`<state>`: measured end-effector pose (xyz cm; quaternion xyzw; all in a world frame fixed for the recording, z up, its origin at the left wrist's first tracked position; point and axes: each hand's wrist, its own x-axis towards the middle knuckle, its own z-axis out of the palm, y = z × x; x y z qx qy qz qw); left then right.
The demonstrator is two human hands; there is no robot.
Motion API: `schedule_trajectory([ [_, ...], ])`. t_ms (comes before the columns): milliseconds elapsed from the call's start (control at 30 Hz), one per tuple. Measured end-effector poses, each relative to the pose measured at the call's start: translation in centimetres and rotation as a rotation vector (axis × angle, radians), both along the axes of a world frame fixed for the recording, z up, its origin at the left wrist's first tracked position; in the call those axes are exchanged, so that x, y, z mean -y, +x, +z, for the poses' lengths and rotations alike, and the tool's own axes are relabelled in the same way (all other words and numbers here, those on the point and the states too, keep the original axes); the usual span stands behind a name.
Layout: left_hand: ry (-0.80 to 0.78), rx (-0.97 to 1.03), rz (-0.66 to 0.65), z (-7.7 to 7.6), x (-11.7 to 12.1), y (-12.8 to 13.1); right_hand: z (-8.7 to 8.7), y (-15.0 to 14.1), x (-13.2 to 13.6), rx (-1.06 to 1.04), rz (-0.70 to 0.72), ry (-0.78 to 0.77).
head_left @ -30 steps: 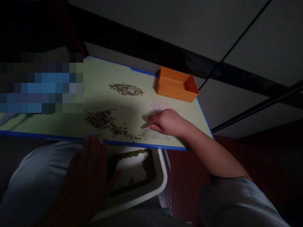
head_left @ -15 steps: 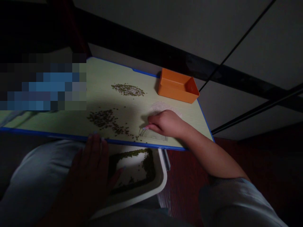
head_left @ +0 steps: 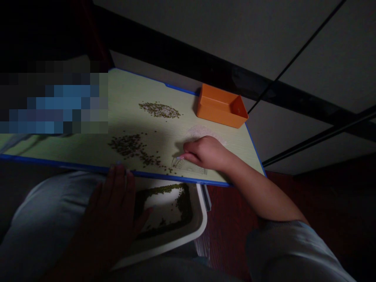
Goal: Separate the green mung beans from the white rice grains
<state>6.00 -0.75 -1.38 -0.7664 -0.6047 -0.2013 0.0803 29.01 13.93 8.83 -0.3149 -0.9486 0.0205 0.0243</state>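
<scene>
My right hand (head_left: 205, 150) is closed low over the right part of the table, thumb and fingers drawn together; whatever they pinch is hidden. Under its fingertips lies a clear or printed half-circle like a protractor (head_left: 192, 167). Just beyond the knuckles is a pale, grain-like patch (head_left: 199, 130). My left hand (head_left: 113, 203), in shadow, rests with fingers stretched out at the table's front edge, holding nothing visible. Between the hands is a scattered pile of dark beans (head_left: 129, 145). A pile of greenish beans (head_left: 160, 110) lies farther back.
An orange box (head_left: 220, 105) stands at the back right corner of the pale table (head_left: 126, 88), which has a blue rim. Below the front edge is a white basin (head_left: 202, 219) with green beans along its inside. A pixelated area covers the left; cabinet panels (head_left: 293, 47) rise behind.
Both hands keep nearly the same poses and places. The view has shifted very slightly; the bean piles look unchanged.
</scene>
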Motion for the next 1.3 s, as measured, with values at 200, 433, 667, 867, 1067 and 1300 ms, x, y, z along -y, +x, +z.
schedule_trajectory([
  [200,0.039,-0.051,-0.028,-0.11,-0.03,-0.18,0.09,-0.08,0.15,0.013,0.029,-0.019],
  [433,0.004,-0.014,0.000,0.12,0.08,0.06,0.03,-0.19,0.14,0.007,-0.005,0.015],
  [667,0.015,-0.005,-0.017,-0.32,-0.11,-0.22,-0.15,-0.36,0.19,-0.015,0.004,0.014],
  [867,0.030,-0.043,-0.025,-0.12,0.00,-0.21,-0.21,-0.53,0.16,0.001,-0.022,0.026],
  [1067,0.019,-0.022,-0.017,0.02,-0.11,0.01,-0.23,-0.68,0.14,-0.001,-0.027,0.032],
  [1300,0.014,-0.016,-0.016,0.05,-0.06,0.11,-0.43,-0.48,0.01,-0.025,0.054,-0.017],
])
